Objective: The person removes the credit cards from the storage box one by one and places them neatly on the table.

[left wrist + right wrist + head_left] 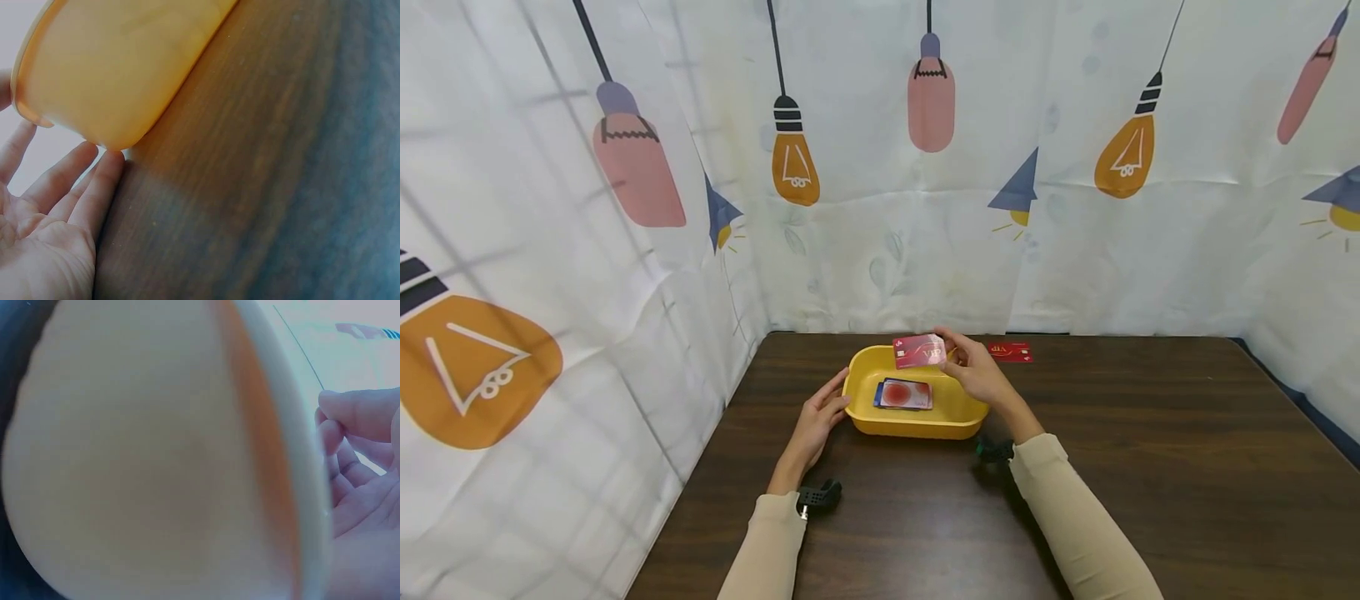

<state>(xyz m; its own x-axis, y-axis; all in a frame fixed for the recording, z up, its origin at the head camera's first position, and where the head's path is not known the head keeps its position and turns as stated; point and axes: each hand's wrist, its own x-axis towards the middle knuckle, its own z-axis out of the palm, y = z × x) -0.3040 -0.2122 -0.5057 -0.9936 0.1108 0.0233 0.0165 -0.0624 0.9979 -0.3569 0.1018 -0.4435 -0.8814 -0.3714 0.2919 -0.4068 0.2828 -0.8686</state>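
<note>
A yellow plastic tray (955, 410) stands on the table. My left hand (814, 425) is at its left end; in the left wrist view the fingers of that hand (59, 219) are mostly straight, their tips against the outer wall of the tray (112, 75). Above the tray's back part, my right hand (973, 367) pinches a red VIP card (919, 351) between thumb and fingers. A small stack of cards (906, 394), a pale one with a red circle on top, lies inside the tray. In the right wrist view the tray (137, 456) covers much of the frame beside my right hand (369, 469).
Another red VIP card (1011, 352) lies on the dark wooden table (1120, 433), behind and right of the tray. A white curtain (865, 250) printed with lamps hangs along the table's back and left side.
</note>
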